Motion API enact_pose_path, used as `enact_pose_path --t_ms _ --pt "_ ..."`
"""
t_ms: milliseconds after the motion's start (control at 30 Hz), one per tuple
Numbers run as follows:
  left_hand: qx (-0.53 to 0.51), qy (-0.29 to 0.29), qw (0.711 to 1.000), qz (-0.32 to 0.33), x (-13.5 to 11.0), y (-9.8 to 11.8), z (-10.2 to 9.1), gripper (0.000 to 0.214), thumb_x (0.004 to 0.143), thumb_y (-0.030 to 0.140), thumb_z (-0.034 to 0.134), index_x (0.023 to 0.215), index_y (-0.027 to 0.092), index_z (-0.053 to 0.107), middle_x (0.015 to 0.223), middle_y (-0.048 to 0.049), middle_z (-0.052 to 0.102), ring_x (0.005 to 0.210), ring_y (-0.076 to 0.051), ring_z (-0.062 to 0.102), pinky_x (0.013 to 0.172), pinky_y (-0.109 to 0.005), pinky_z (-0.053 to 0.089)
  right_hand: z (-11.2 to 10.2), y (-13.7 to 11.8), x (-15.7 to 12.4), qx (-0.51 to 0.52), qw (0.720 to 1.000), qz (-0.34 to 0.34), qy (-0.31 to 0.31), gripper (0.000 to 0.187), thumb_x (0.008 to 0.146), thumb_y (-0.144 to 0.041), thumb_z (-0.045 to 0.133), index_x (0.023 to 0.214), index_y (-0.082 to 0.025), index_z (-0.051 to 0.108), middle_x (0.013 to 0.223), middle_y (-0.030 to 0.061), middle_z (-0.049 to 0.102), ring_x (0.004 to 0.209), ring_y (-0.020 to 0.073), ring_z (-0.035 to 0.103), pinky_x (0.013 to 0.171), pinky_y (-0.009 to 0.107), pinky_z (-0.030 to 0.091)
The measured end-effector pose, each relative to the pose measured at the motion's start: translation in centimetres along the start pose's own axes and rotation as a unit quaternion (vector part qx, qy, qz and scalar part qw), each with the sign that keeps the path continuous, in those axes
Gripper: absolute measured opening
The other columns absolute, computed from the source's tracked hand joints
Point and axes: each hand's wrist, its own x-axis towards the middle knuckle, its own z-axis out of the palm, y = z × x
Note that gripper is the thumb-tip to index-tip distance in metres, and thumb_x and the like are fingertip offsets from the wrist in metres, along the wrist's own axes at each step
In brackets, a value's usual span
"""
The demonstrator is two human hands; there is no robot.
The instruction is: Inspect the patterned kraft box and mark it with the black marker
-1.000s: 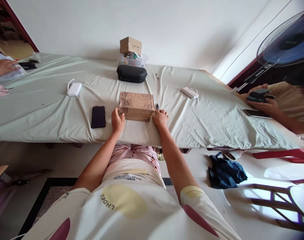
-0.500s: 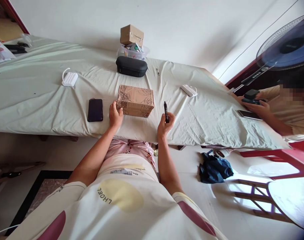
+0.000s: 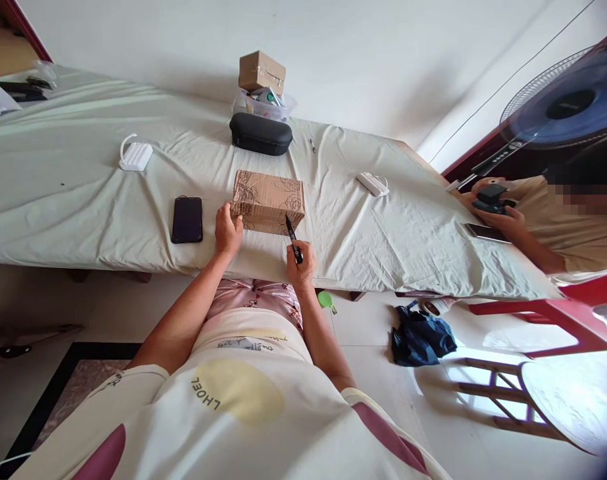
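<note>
A brown cardboard box (image 3: 268, 200) with dark flower drawings sits on the cloth-covered table (image 3: 83, 207) in front of me. My left hand (image 3: 227, 231) rests against the box's near left corner, fingers curled on it. My right hand (image 3: 301, 259) is closed round a black marker (image 3: 292, 237), whose tip touches the box's near right side.
A dark phone (image 3: 187, 219) lies left of the box. Behind it are a black case (image 3: 260, 133), a clear tub with a small box (image 3: 261, 71) on top, and two white chargers (image 3: 136, 155) (image 3: 372, 183). Another person's hands (image 3: 493, 203) hold a device at right. A fan (image 3: 563, 113) stands behind.
My right hand left the box's right end, lifted the marker upright, then swung back left and brought its tip onto the box's near side. My left hand stayed at the corner.
</note>
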Motion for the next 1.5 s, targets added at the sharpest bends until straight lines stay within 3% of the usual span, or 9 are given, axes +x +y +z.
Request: enact_pose_path --t_ms 133,267,533,667,767,867,1033,1167,1500 --pt "0.005 0.005 1.0 -0.002 0.0 0.1 0.0 0.046 0.098 0.034 0.054 0.139 0.015 0.05 0.139 -0.0221 0.061 0.14 -0.033 0.054 0.122 -0.051 0.041 -0.5 -0.1 -0.5 -0.042 0.997 0.065 -0.022 0.015 0.095 -0.036 0.056 0.099 -0.025 0.065 0.088 0.0025 0.071 0.083 0.0188 0.066 0.082 0.034 0.054" --pt "0.008 0.001 1.0 -0.005 0.0 0.1 0.1 0.046 0.097 0.032 0.055 0.139 0.015 0.049 0.139 -0.0217 0.061 0.14 -0.033 0.054 0.122 -0.052 0.041 -1.3 -0.2 -0.2 -0.065 0.99 0.121 0.017 0.019 0.094 -0.039 0.056 0.099 -0.024 0.066 0.086 0.0015 0.072 0.079 0.0185 0.066 0.08 0.033 0.054" --pt "0.011 0.008 1.0 0.002 -0.1 0.2 0.1 0.049 0.092 0.024 0.056 0.14 0.012 0.05 0.138 -0.0222 0.061 0.138 -0.033 0.055 0.122 -0.052 0.041 -2.2 -1.1 2.3 -0.033 0.995 0.044 0.081 0.021 0.099 -0.041 0.055 0.103 -0.023 0.065 0.091 0.004 0.068 0.085 0.0188 0.065 0.083 0.035 0.055" --pt "0.009 0.009 1.0 0.005 -0.2 0.3 0.1 0.05 0.091 0.023 0.056 0.14 0.011 0.05 0.138 -0.023 0.062 0.137 -0.034 0.056 0.122 -0.052 0.042 -2.3 0.4 5.6 -0.039 0.993 0.046 0.098 0.025 0.102 -0.039 0.048 0.112 -0.023 0.065 0.104 0.0079 0.068 0.098 0.0211 0.064 0.093 0.038 0.052" --pt "0.007 0.013 1.0 0.006 -0.3 0.4 0.1 0.05 0.092 0.022 0.056 0.141 0.012 0.05 0.138 -0.023 0.062 0.138 -0.034 0.056 0.122 -0.053 0.041 -2.0 2.9 9.1 -0.093 0.989 0.107 0.041 0.032 0.101 -0.038 0.046 0.12 -0.021 0.066 0.113 0.011 0.068 0.106 0.0237 0.062 0.095 0.04 0.05" --pt "0.009 0.019 1.0 0.0 -0.3 0.4 0.0 0.052 0.091 0.022 0.056 0.142 0.011 0.05 0.139 -0.0238 0.062 0.138 -0.035 0.056 0.122 -0.054 0.042 -1.3 5.2 11.3 -0.195 0.958 0.194 -0.088 0.037 0.097 -0.033 0.052 0.128 -0.019 0.068 0.121 0.0158 0.068 0.109 0.028 0.061 0.098 0.043 0.048" --pt "0.012 0.033 0.999 -0.014 -0.2 0.1 0.1 0.052 0.092 0.023 0.058 0.142 0.013 0.05 0.14 -0.0233 0.061 0.138 -0.035 0.057 0.121 -0.053 0.043 -0.3 6.4 10.3 -0.319 0.896 0.231 -0.204 0.042 0.099 -0.032 0.053 0.138 -0.022 0.067 0.136 0.0176 0.064 0.126 0.0331 0.055 0.105 0.045 0.041" --pt "0.016 0.033 0.999 -0.019 -0.1 -0.1 -0.1 0.048 0.093 0.026 0.059 0.138 0.014 0.052 0.139 -0.0219 0.063 0.136 -0.033 0.058 0.12 -0.05 0.044 0.0 6.5 9.2 -0.337 0.885 0.23 -0.225 0.041 0.102 -0.037 0.049 0.134 -0.023 0.071 0.136 0.017 0.062 0.127 0.0343 0.052 0.106 0.046 0.04" --pt "0.046 0.045 0.997 0.029 -0.7 1.7 -1.9 0.052 0.092 0.027 0.055 0.141 0.014 0.048 0.137 -0.0215 0.062 0.128 -0.028 0.061 0.111 -0.042 0.051 0.3 7.5 9.1 -0.288 0.917 0.213 -0.173 0.035 0.096 -0.033 0.056 0.119 -0.021 0.079 0.126 0.0187 0.065 0.118 0.0352 0.055 0.103 0.05 0.042"
